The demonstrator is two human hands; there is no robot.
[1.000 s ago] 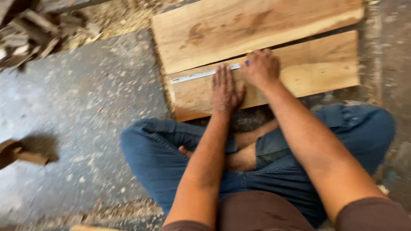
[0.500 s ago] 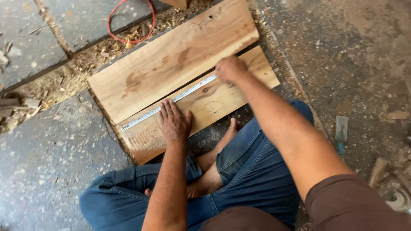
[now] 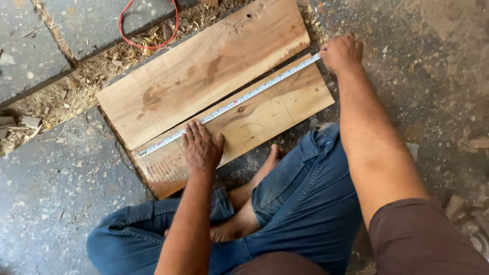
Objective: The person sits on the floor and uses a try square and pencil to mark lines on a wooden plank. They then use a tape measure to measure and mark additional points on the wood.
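Observation:
Two wooden planks lie side by side on the floor, a wider far plank [image 3: 204, 71] and a narrower near plank [image 3: 265, 117]. A white tape measure [image 3: 229, 105] stretches along the seam between them, from the left end to the right end. My left hand [image 3: 202, 147] presses flat on the near plank, fingertips on the tape. My right hand [image 3: 340, 52] is closed around the tape's case at the right end of the planks. I sit cross-legged in blue jeans [image 3: 300, 203], bare foot showing.
A red cord [image 3: 147, 30] loops on the floor beyond the planks. Sawdust and wood chips [image 3: 66, 97] lie along a floor joint at the left. Small wood scraps [image 3: 476, 143] sit at the right edge. The floor is grey concrete.
My right hand has pulled the tape case further right, to the planks' end, so more tape is drawn out. The left hand stays pressed on the near plank. The view has shifted.

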